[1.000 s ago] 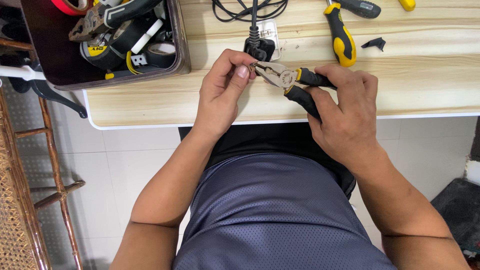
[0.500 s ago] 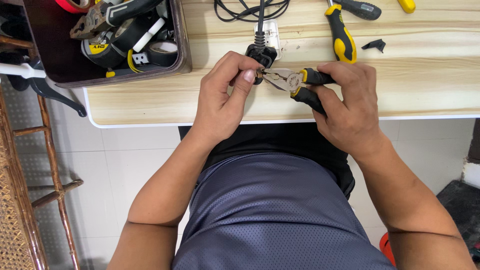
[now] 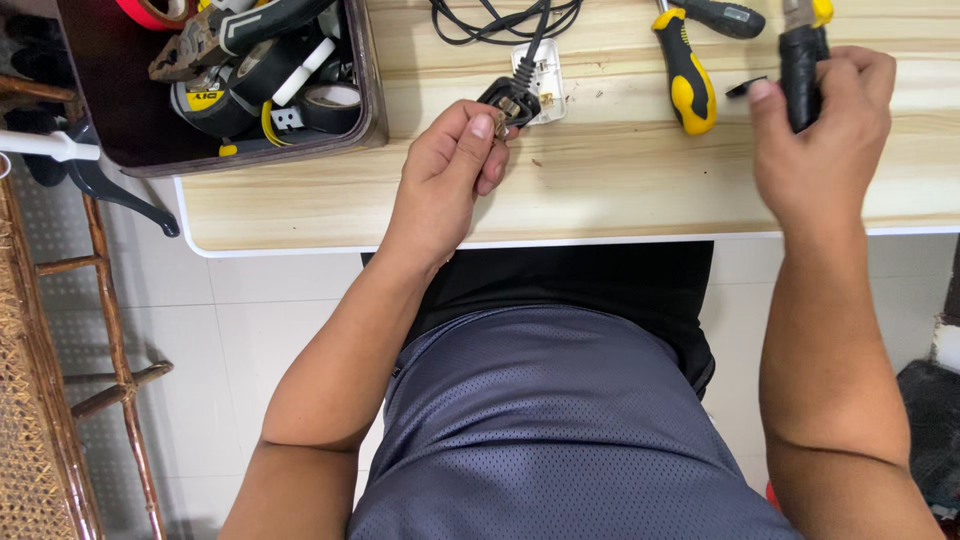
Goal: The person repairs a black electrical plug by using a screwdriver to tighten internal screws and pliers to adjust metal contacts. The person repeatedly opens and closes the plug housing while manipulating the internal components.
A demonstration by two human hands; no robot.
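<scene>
My left hand (image 3: 447, 172) pinches the black plug (image 3: 508, 102) at the end of a black cable (image 3: 505, 20), close to the front of the wooden table (image 3: 620, 180). A white plug cover (image 3: 540, 80) lies on the table just behind the plug. My right hand (image 3: 822, 135) is raised at the far right, closed around the black and yellow handles of the pliers (image 3: 803, 50). The pliers' jaws are out of view past the top edge.
A dark tool box (image 3: 365, 95) at the back left holds rolls of tape and hand tools. A yellow and black screwdriver (image 3: 685, 75) and a second one (image 3: 725, 15) lie on the table. A small black piece (image 3: 742, 88) rests by my right hand. A wooden chair (image 3: 60, 380) stands at left.
My right hand has carried the pliers away from the plug, up and to the right. My left hand stays on the plug.
</scene>
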